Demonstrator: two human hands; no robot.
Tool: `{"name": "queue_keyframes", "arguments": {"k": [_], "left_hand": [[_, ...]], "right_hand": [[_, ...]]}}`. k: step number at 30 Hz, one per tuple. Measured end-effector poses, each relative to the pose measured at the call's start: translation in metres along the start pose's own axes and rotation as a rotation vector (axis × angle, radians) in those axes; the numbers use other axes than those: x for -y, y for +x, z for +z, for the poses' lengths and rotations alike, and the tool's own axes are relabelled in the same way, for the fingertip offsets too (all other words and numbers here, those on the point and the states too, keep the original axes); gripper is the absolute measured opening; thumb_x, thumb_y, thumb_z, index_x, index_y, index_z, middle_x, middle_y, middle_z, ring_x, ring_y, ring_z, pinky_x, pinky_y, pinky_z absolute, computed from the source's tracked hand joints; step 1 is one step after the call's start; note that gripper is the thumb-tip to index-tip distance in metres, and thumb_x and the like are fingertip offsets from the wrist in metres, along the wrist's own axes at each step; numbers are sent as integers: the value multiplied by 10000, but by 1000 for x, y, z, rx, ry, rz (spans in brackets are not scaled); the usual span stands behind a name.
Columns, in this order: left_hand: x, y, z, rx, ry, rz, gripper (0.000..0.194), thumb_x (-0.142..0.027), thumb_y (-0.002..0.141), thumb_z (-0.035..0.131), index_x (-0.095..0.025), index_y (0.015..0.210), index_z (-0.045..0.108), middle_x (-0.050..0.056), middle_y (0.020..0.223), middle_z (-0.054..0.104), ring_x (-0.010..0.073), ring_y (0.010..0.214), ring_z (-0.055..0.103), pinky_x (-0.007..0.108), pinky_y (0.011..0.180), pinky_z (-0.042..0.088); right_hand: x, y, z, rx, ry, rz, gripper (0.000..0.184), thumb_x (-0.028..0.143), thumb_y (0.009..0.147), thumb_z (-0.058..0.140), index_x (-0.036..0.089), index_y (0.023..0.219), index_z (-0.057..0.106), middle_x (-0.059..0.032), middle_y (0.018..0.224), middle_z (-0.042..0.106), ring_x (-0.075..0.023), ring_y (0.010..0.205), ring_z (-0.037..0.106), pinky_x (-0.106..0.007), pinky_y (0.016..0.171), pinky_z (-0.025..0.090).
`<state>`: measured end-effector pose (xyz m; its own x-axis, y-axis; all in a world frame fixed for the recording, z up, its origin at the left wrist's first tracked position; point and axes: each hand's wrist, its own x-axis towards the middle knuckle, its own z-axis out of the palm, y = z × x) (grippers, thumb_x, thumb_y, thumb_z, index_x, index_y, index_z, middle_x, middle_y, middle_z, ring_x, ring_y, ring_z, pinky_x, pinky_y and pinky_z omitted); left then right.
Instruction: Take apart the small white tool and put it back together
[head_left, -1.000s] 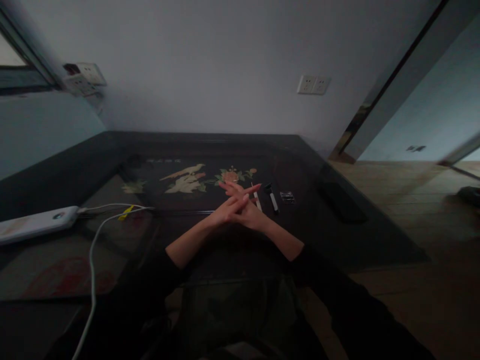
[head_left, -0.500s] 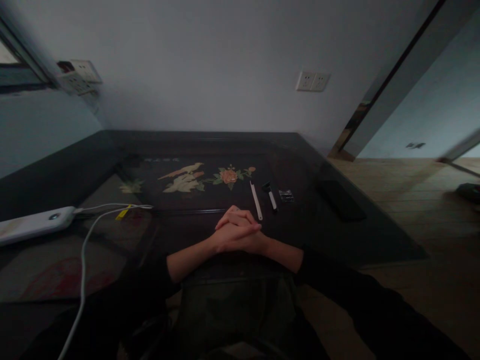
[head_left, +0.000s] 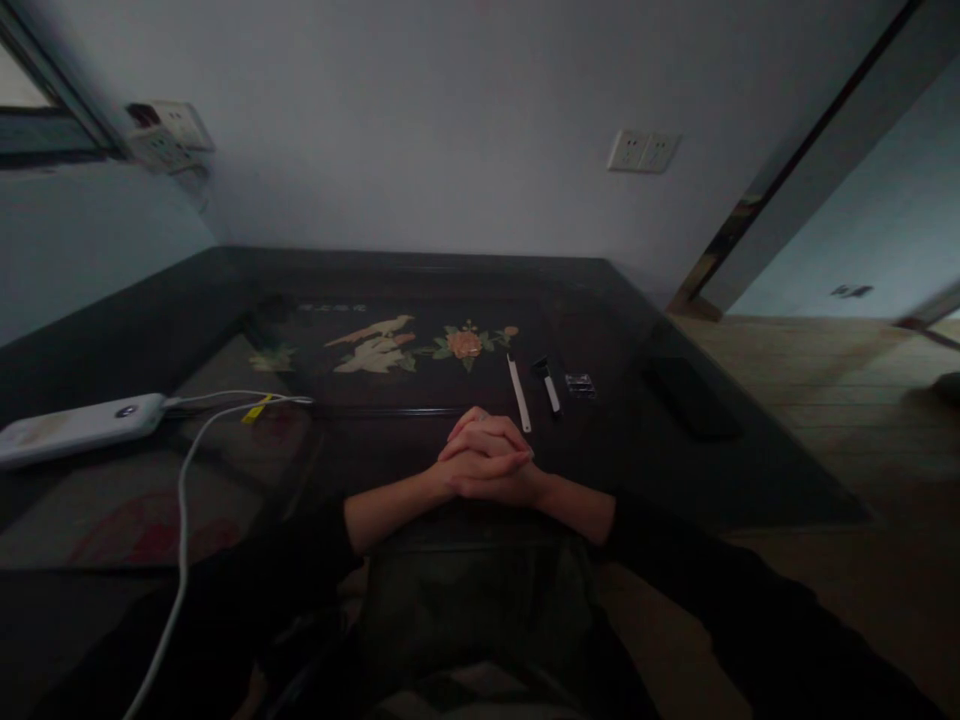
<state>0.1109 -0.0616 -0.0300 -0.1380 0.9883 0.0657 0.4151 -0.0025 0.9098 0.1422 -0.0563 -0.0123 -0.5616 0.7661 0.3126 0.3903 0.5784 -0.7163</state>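
My left hand and my right hand are clasped at the near edge of the dark table, fingers interlaced and folded over each other. No object shows between them. Just beyond the knuckles lies a slim white stick with a small hole at its near end. To its right is what looks like a razor, with a dark head and a white handle. A small clear packet with dark contents rests farther right. Neither hand touches these things.
A dark flat slab, perhaps a phone, lies on the table's right side. On the left, a white power bank has a white cable with a yellow tag. Wall sockets are above the table.
The view has shifted slightly, so the table and items sit a little differently in the picture. My hands stay clasped, with the fingers folded down a bit more.
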Motion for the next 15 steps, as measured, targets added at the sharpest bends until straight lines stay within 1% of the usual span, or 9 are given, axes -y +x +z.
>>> {"name": "queue_keyframes", "arguments": {"k": [2, 6, 8, 9, 11, 13, 15], "left_hand": [[4, 0, -16, -29, 18, -19, 284, -413, 791, 461, -247, 945, 631, 73, 835, 608, 324, 1087, 550, 464, 823, 525], [23, -4, -59, -4, -2, 84, 242, -384, 744, 513, -253, 908, 634, 66, 836, 612, 322, 1084, 556, 445, 837, 517], [31, -5, -72, -10, 21, 113, 238, -361, 734, 518, -254, 916, 627, 66, 856, 611, 326, 1078, 557, 450, 844, 516], [32, -6, -75, -8, 40, 104, 248, -352, 733, 513, -254, 932, 622, 71, 865, 613, 332, 1074, 561, 455, 829, 521], [31, -6, -75, -2, 83, 52, 279, -348, 743, 495, -256, 979, 615, 77, 879, 629, 342, 1083, 563, 461, 793, 533], [25, -5, -71, -5, 84, 14, 304, -356, 755, 487, -259, 1011, 617, 76, 891, 648, 343, 1104, 563, 460, 791, 541], [21, -5, -67, -10, 44, 6, 312, -363, 762, 485, -257, 1021, 623, 72, 893, 657, 341, 1121, 563, 460, 798, 546]], "right_hand": [[-2, 1, 2, 32, 31, -30, 219, 373, 714, 759, 301, 921, 746, -58, 1059, 670, -300, 1084, 616, -442, 913, 538], [-1, 3, 0, 34, 68, -52, 233, 344, 728, 738, 304, 957, 738, -63, 1108, 650, -308, 1104, 602, -480, 954, 522], [2, 4, -4, 51, 84, -85, 242, 312, 721, 734, 301, 962, 732, -61, 1135, 640, -308, 1137, 582, -479, 982, 510], [4, 5, -6, 64, 91, -102, 251, 300, 713, 736, 299, 965, 729, -60, 1140, 636, -306, 1148, 575, -474, 992, 506], [6, 5, -8, 76, 92, -108, 269, 303, 705, 745, 304, 974, 728, -60, 1144, 631, -302, 1150, 574, -461, 994, 507], [6, 6, -9, 81, 67, -70, 276, 325, 706, 756, 320, 982, 731, -58, 1148, 631, -304, 1141, 580, -457, 978, 514], [4, 5, -8, 82, 45, -46, 281, 348, 710, 762, 331, 990, 736, -58, 1146, 634, -307, 1129, 586, -459, 962, 519]]}}
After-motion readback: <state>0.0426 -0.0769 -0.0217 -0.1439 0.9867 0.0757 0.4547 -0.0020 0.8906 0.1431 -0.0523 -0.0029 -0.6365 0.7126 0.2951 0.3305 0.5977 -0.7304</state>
